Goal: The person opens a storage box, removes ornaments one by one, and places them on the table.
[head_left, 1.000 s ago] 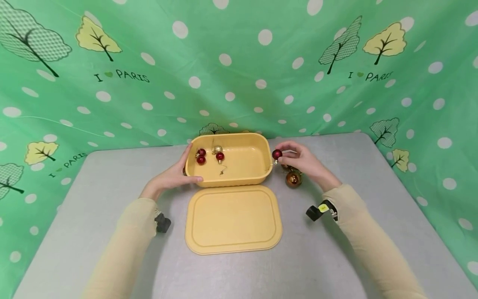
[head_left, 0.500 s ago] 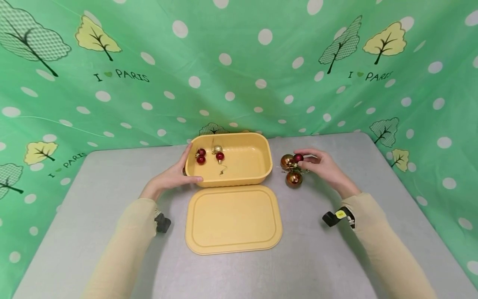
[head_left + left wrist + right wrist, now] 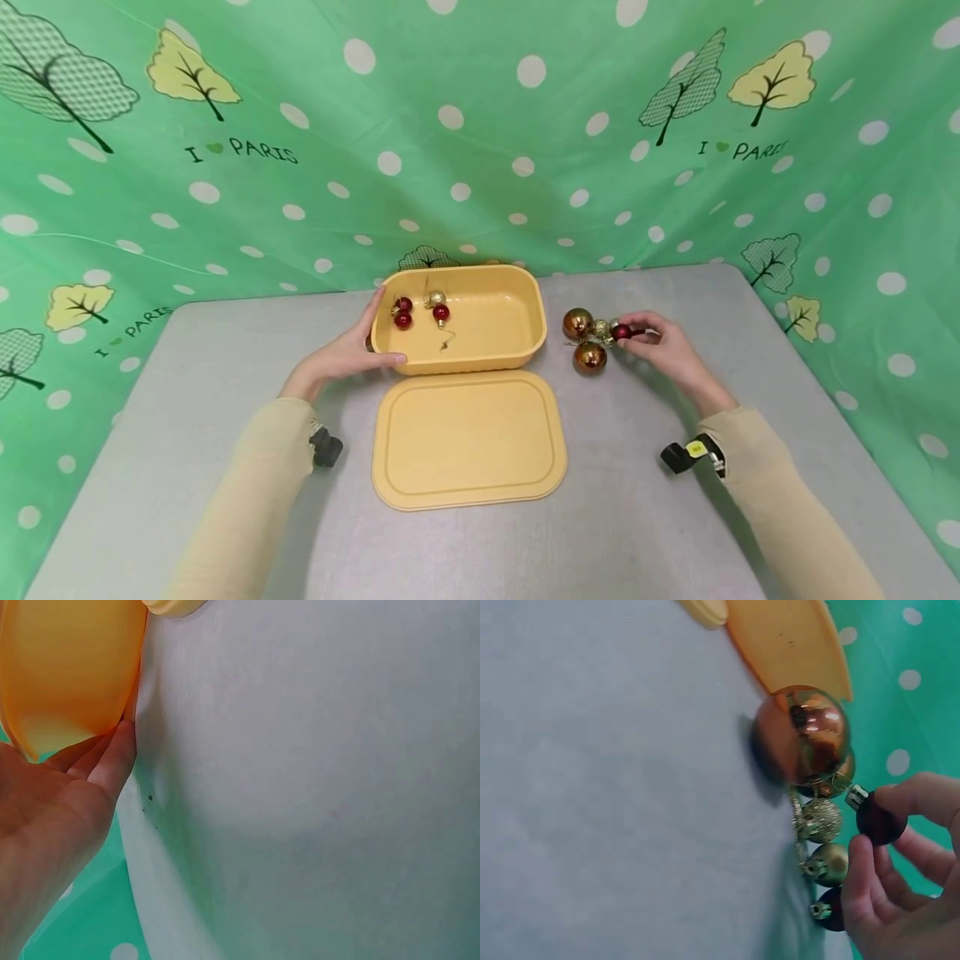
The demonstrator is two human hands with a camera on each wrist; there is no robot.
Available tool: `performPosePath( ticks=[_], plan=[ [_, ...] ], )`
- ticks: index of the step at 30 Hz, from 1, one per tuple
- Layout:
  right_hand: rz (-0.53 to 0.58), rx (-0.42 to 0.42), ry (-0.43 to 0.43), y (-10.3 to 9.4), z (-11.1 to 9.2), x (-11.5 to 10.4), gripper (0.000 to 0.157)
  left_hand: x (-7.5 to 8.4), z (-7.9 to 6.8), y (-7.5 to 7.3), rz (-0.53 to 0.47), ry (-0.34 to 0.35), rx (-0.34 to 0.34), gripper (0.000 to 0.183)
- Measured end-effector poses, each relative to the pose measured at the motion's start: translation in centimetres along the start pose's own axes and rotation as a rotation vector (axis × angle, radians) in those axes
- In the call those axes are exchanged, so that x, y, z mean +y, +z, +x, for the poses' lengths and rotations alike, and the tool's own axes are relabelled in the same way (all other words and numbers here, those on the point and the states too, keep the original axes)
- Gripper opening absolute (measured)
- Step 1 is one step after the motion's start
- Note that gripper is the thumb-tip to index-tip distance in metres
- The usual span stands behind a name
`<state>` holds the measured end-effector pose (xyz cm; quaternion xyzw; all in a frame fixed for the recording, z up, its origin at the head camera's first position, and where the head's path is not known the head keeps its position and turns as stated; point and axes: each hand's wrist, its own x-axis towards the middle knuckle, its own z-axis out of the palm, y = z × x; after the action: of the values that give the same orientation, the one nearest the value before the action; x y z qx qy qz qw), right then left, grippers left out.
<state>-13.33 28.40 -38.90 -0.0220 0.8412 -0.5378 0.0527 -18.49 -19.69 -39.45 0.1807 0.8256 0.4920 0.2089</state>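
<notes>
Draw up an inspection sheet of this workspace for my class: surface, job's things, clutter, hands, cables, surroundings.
Surface: grey table, with box, lid and baubles on it.
Job's things: open yellow box holding three red baubles and one gold bauble; yellow lid flat on the near side; right of the box, two copper baubles, a glittery gold bauble, a plain gold bauble and a dark red bauble.
Clutter: tiny dark specks on the table.
Hands: left hand against the box's left end; right hand pinching another dark red bauble.
Cables: nothing seen.
Surroundings: green dotted cloth printed with trees and "PARIS".
</notes>
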Motion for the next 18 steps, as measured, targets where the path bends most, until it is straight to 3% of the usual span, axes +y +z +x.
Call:
performPosePath(
  ticks=[9, 14, 18],
  plan=[
    [-0.173, 0.017, 0.120, 0.4, -0.5, 1.3, 0.037, 0.0, 0.0, -0.1, -0.008, -0.017, -0.001, 0.119],
    [-0.314, 0.053, 0.106, 0.6, -0.5, 1.5, 0.033, 0.0, 0.0, -0.1, -0.006, -0.017, -0.004, 0.118],
    [-0.380, 0.028, 0.108, 0.6, -0.5, 1.2, 0.040, 0.0, -0.1, -0.1, -0.004, -0.018, -0.005, 0.118]
  ],
)
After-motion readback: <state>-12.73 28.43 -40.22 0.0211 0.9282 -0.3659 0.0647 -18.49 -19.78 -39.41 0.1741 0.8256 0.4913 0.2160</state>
